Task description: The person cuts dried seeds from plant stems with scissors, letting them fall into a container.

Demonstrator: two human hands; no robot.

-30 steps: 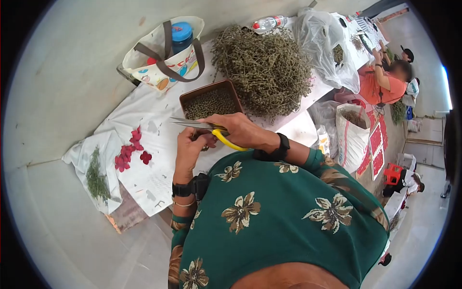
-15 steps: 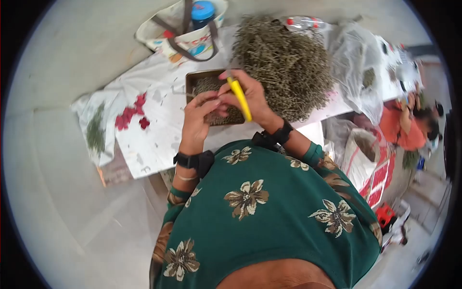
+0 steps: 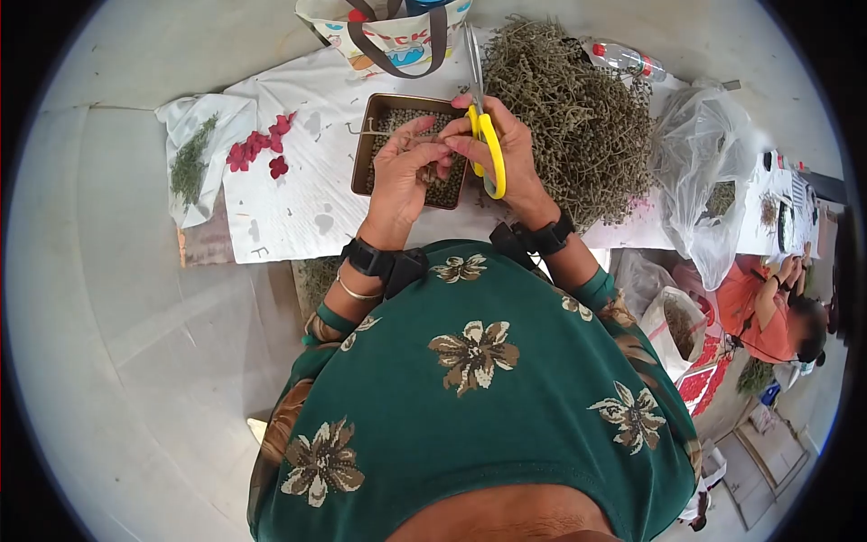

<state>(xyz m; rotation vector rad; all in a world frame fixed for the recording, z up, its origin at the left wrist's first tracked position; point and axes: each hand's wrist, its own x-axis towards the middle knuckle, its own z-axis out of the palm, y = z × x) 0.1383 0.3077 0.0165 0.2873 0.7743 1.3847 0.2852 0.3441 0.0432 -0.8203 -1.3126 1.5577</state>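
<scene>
Yellow-handled scissors [image 3: 489, 155] in the right hand [image 3: 508, 149], at the right edge of the brown rectangular tray [image 3: 362, 167].
The right hand grips their handles; the left hand [image 3: 402, 176], fingertips bunched close by, is above the tray, but whether it pinches the thin stem [image 3: 368, 133] I cannot tell. Small round pellets [image 3: 442, 192] fill the tray; dried stalks [image 3: 578, 126] heap to its right, red flowers [image 3: 257, 146] lie left, a printed tote bag [image 3: 406, 47] stands beyond.
</scene>
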